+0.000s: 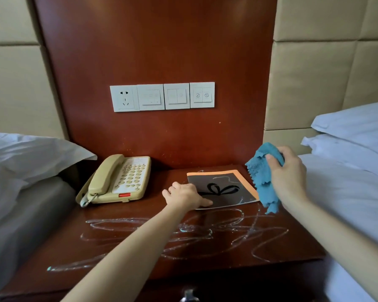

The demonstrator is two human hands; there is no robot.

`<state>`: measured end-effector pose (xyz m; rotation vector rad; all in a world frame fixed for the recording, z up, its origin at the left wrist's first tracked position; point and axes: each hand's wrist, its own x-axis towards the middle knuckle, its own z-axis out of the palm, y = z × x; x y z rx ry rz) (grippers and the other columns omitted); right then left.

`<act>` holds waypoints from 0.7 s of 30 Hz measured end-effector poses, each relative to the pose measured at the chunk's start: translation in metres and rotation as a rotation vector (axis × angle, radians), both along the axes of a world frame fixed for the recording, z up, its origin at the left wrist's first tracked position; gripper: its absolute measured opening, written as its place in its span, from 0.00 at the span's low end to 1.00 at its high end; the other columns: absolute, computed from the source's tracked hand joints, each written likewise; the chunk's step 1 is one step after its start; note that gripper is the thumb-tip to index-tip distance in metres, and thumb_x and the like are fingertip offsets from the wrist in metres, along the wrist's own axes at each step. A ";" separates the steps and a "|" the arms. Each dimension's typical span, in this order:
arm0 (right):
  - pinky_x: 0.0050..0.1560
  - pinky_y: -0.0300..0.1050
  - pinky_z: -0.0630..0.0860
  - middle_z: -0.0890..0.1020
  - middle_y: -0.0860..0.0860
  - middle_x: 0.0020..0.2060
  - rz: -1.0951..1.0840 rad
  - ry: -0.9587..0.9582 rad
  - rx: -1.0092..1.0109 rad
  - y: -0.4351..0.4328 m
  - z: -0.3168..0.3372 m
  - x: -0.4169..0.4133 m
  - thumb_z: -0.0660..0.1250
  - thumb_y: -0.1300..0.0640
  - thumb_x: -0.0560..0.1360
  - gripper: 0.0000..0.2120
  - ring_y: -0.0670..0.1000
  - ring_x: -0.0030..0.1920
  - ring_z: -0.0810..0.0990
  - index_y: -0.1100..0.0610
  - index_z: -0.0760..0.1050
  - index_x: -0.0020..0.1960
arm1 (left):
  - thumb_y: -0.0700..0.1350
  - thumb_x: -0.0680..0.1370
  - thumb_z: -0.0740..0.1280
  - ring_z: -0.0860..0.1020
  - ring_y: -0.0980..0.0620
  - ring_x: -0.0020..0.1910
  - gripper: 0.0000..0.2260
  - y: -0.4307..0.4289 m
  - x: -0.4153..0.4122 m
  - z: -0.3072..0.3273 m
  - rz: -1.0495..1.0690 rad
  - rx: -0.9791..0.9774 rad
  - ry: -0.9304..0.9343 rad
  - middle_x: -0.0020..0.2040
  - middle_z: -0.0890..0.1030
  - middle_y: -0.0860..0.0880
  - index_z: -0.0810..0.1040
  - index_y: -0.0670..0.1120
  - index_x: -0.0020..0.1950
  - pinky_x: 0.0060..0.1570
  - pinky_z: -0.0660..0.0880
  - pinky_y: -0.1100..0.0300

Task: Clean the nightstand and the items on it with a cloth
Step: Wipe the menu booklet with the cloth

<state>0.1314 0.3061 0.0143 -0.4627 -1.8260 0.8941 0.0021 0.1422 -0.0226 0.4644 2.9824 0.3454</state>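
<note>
One blue cloth (263, 177) is held bunched in the right hand (287, 171), fingers curled round it, above the right edge of the nightstand (159, 177), its loose end hanging just beside a black, orange-bordered booklet (225, 188). The booklet lies flat at back right and is gripped at its near-left edge by the left hand (183, 196), thumb on the cover. White scribbled streaks (183, 231) are noted across the front; a beige telephone (118, 179) sits back left.

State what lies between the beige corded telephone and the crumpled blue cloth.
The head view shows a black, orange-edged booklet lying flat on the red-brown wooden nightstand, with the left hand holding its left edge.
</note>
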 end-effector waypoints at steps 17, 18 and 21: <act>0.44 0.51 0.79 0.80 0.49 0.42 0.036 0.125 -0.182 0.002 -0.001 -0.018 0.63 0.56 0.77 0.05 0.53 0.46 0.80 0.52 0.76 0.51 | 0.39 0.80 0.56 0.82 0.48 0.29 0.12 -0.005 0.029 0.016 -0.312 1.150 -0.167 0.43 0.84 0.43 0.76 0.45 0.58 0.31 0.80 0.58; 0.41 0.46 0.78 0.80 0.48 0.42 0.041 0.140 -0.176 0.000 0.001 -0.019 0.64 0.56 0.77 0.04 0.51 0.46 0.80 0.51 0.76 0.51 | 0.38 0.80 0.56 0.82 0.46 0.29 0.12 -0.008 0.031 0.021 -0.346 1.204 -0.173 0.43 0.84 0.42 0.76 0.45 0.57 0.30 0.80 0.59; 0.37 0.38 0.73 0.80 0.46 0.41 0.051 0.162 -0.136 -0.008 0.008 -0.024 0.65 0.57 0.76 0.05 0.48 0.45 0.79 0.49 0.76 0.49 | 0.36 0.80 0.56 0.83 0.43 0.31 0.09 -0.026 0.035 0.033 -0.423 1.288 -0.165 0.43 0.84 0.42 0.75 0.43 0.53 0.32 0.80 0.56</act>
